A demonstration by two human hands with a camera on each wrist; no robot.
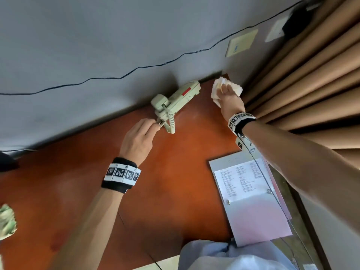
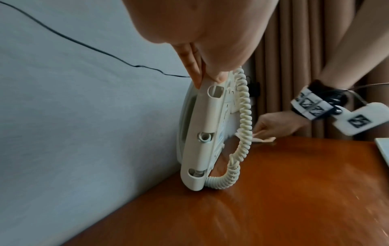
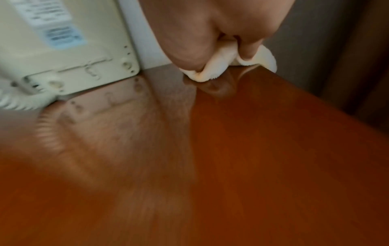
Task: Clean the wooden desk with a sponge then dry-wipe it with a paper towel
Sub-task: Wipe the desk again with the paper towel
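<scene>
The reddish wooden desk (image 1: 165, 182) runs along a grey wall. My right hand (image 1: 227, 90) grips a crumpled white paper towel (image 1: 215, 84) and presses it on the desk's far right corner, beside the curtain. In the right wrist view the fingers (image 3: 248, 50) curl round the paper towel (image 3: 212, 69) on the desk (image 3: 231, 166). My left hand (image 1: 153, 123) pinches the top edge of a cream telephone (image 1: 179, 98). The telephone (image 2: 202, 133) stands tilted up on its edge against the wall, its coiled cord hanging to the desk (image 2: 273, 199). Its underside (image 3: 63, 58) faces the towel.
An open binder with a printed sheet (image 1: 251, 201) lies at the desk's right front. Brown curtain folds (image 1: 311, 75) hang right of the corner. A black cable (image 1: 136, 69) runs along the wall. A blurred green and white crumpled thing (image 1: 6, 221) sits at the left edge.
</scene>
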